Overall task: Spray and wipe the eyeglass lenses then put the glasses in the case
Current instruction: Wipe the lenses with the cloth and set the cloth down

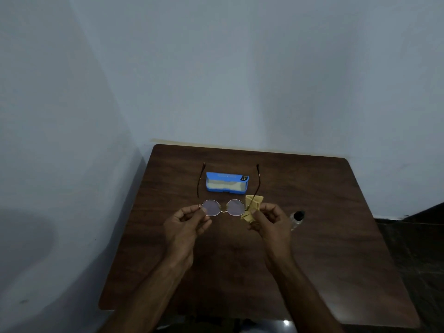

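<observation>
Round thin-rimmed eyeglasses point(223, 207) are held up above the brown table point(324, 248), temples unfolded and pointing away from me. My left hand point(187, 222) pinches the rim of the left lens. My right hand point(271, 219) grips a crumpled yellow cloth point(251, 206) against the right end of the frame. Behind the glasses an open blue case point(227, 185) with a pale lining lies on the table. A small clear spray bottle point(297, 219) with a black cap stands just right of my right hand.
The table stands in a corner, with grey walls point(216, 80) behind it and to its left. A dark floor point(420, 236) shows past its right edge.
</observation>
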Demonstrator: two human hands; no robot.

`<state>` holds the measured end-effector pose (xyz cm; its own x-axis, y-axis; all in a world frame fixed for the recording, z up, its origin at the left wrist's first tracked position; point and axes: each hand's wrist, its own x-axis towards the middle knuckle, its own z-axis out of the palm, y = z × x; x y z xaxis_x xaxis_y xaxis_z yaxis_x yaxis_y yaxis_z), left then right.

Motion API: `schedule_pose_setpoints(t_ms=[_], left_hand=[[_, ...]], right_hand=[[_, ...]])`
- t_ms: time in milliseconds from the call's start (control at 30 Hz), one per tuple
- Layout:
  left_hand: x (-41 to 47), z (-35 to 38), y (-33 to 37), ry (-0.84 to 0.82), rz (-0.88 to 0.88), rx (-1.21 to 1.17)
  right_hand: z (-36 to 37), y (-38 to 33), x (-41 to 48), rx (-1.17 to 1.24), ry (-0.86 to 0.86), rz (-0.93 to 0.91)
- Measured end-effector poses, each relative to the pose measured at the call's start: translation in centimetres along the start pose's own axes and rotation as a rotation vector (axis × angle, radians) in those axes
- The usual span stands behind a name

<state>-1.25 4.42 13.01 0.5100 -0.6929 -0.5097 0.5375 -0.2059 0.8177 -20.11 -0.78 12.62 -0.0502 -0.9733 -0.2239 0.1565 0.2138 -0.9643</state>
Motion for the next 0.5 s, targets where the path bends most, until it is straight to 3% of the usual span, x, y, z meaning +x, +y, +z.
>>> schedule_pose_setpoints(t_ms=[233, 500], left_hand=[[-0.1, -0.2, 0.3, 0.015, 0.038, 0.093], [-0.4, -0.6, 0.9, -0.001, 0.1, 0.193]], right_hand=[[0.2, -0.1, -0.8, 0.072, -0.05, 0.0], [0.2, -1.3, -1.0, -0.104, -0.048, -0.207]])
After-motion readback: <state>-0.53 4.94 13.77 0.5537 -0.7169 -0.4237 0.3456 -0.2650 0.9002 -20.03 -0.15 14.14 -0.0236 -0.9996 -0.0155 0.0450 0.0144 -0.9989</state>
